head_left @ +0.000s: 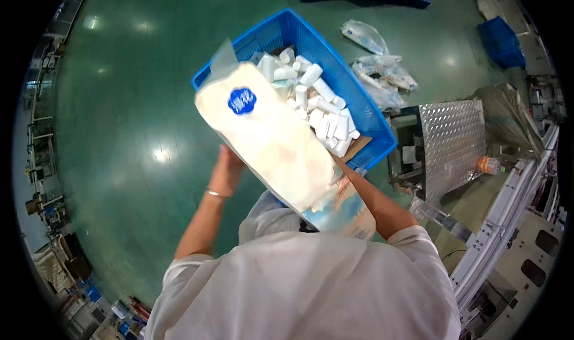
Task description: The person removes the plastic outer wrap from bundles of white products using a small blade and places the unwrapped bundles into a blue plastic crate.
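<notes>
While the large clear plastic bag of white material with a round blue label (269,139) is held over the blue perforated plastic crate (365,122), its long axis runs diagonally from the far left down to the near right. The left hand (226,171) is pressed against the underside of the bag's left edge, fingers wrapped up behind it, grasping the bag. The right hand is hidden behind the bag's near end; only the right forearm (376,199) is seen reaching under it, so its grip cannot be told. The bag's far end is tilted above the white cylindrical containers (323,110) heaped in the crate. The crate rests on the green glossy floor (131,101). To the right, a ribbed metal plate (451,136) is seen, with loose clear plastic bags (382,71) lying farther off.
</notes>
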A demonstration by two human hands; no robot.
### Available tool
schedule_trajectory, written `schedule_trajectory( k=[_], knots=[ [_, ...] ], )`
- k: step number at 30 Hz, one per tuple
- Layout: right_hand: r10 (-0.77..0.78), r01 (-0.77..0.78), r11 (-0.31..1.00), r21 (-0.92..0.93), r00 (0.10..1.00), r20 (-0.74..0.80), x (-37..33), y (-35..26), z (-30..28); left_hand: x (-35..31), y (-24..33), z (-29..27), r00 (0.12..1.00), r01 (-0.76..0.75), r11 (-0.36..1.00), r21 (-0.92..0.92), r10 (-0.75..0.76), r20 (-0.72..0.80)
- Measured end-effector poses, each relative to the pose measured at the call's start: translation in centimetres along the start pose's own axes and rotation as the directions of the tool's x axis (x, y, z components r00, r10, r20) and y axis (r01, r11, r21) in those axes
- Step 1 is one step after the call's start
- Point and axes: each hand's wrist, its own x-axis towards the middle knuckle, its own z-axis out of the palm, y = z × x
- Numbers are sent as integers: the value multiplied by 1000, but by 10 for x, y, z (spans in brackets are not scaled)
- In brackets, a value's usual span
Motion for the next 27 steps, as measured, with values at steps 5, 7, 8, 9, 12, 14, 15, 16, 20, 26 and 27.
schedule_trajectory(
  k=[5, 7, 8, 9, 12, 14, 15, 16, 20, 26, 27],
  knots=[
    [-68, 76, 986, 146, 996, -63, 22, -15, 27, 20, -57, 42, 962, 139, 945, -296, -59, 265],
    [-93, 107, 979, 175, 992, -88, 30, -14, 35, 28, -43, 50, 962, 127, 916, -381, -20, 273],
    [-112, 129, 975, 180, 988, -103, 36, -14, 38, 30, -34, 50, 962, 125, 900, -418, -7, 271],
    [-145, 163, 974, 160, 982, -120, 44, -17, 41, 29, -25, 46, 965, 116, 885, -452, 8, 262],
    [-357, 354, 934, -49, 914, -194, 71, -27, 47, 29, -2, 32, 970, 76, 854, -515, 57, 237],
    [-598, 505, 776, -378, 781, -183, 51, -52, 81, 27, 6, 23, 975, 38, 832, -553, 91, 204],
    [-724, 549, 632, -547, 670, -165, 22, -72, 109, 27, 10, 21, 974, 22, 822, -569, 111, 198],
    [-834, 565, 452, -690, 543, -101, -4, -93, 132, 27, 17, 20, 972, 5, 817, -576, 132, 196],
    [-845, 642, 431, -633, 534, -34, -75, -154, 183, 37, 38, 27, 954, -4, 811, -585, 179, 242],
    [-726, 576, 192, -795, 628, 280, -146, -230, 253, 41, 43, 56, 927, 32, 806, -591, 197, 319],
    [-705, 508, 131, -851, 652, 281, -150, -239, 259, 41, 43, 60, 923, 38, 806, -591, 198, 330]
  ],
)
